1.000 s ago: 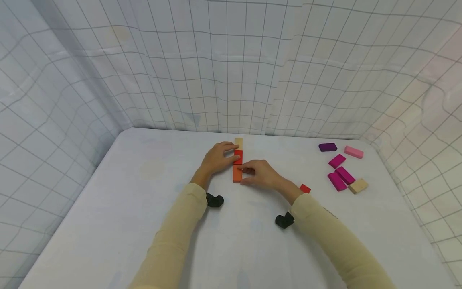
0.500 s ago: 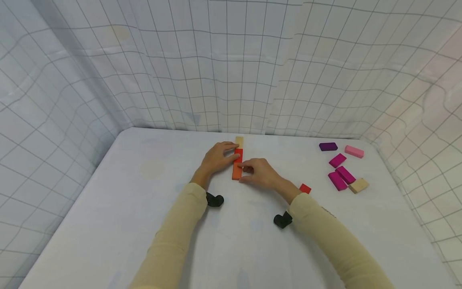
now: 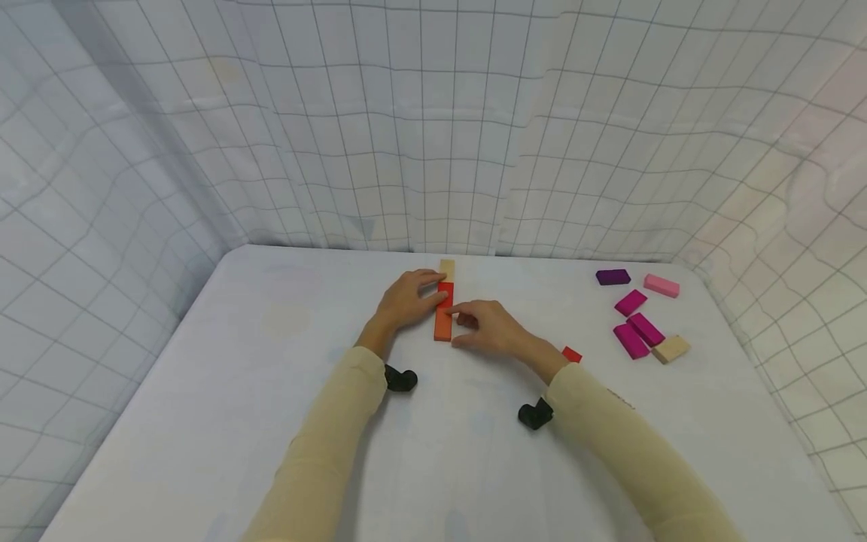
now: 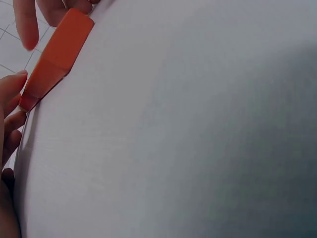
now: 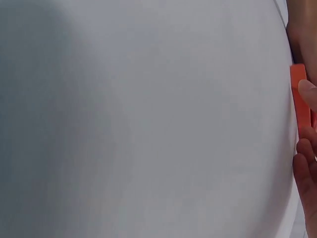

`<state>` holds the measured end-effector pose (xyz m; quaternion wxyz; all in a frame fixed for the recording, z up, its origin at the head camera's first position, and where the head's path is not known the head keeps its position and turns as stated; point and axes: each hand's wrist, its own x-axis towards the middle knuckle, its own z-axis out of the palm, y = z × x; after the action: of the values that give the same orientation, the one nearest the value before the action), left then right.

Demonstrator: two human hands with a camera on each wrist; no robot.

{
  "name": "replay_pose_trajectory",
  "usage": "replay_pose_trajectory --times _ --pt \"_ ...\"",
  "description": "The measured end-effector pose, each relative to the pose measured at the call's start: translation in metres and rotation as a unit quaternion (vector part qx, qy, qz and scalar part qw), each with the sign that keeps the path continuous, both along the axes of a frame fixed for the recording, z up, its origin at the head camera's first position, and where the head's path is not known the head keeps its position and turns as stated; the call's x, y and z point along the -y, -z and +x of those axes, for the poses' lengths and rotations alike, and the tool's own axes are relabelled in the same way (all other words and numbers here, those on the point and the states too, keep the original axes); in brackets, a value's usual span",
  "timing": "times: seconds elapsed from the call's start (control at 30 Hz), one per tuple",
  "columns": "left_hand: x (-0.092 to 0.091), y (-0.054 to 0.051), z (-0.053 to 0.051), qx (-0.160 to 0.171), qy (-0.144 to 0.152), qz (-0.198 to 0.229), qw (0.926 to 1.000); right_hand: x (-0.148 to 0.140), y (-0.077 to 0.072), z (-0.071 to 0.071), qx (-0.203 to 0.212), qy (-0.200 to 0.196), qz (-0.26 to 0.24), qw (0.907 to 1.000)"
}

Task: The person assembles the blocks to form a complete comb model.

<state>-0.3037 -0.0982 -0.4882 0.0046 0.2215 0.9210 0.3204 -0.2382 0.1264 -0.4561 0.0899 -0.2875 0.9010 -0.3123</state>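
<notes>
Tan [image 3: 447,266], red [image 3: 445,287] and orange [image 3: 443,327] blocks lie end to end in a column in the head view. My left hand [image 3: 406,297] comes from the left: its index fingertip is at the tan block, its thumb on the red one. From the right, my right hand [image 3: 493,327] reaches the orange block with its index fingertip; its thumb tip lies near the lower right corner, slightly apart. The orange block [image 4: 64,44] slants across the left wrist view's upper left. In the right wrist view, the orange block [image 5: 298,74] is at the right edge, partly behind fingers.
Right on the white table [image 3: 169,421] lie a purple block [image 3: 612,277], a pink block [image 3: 661,286], several magenta blocks [image 3: 631,341] and another tan block [image 3: 671,349]. Another red block [image 3: 572,354] shows beside my right forearm. A grid-patterned curtain [image 3: 420,150] surrounds the table.
The orange block has shifted slightly to the left, in line with the red one, and a little gap now shows beside my right thumb. Both hands stay almost in place.
</notes>
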Motion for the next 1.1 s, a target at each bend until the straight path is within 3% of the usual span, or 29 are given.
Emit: replay_pose_trajectory --times 0.23,0.5,0.87,1.1 --pt "0.000 -0.002 0.002 0.010 0.008 -0.009 0.9999 -0.045 -0.010 0.008 -0.009 0.012 -0.007 0.9999" --pt "0.005 -0.004 -0.001 0.035 0.044 -0.029 0.9980 -0.106 -0.020 0.024 -0.003 0.039 -0.016 0.9991" --pt "0.012 -0.010 -0.004 0.069 0.097 -0.024 0.9927 -0.154 -0.017 0.042 0.043 0.084 0.004 0.9955" --pt "0.015 -0.019 -0.006 0.103 0.106 -0.029 0.9886 -0.177 -0.012 0.055 0.050 0.081 0.028 0.9951"
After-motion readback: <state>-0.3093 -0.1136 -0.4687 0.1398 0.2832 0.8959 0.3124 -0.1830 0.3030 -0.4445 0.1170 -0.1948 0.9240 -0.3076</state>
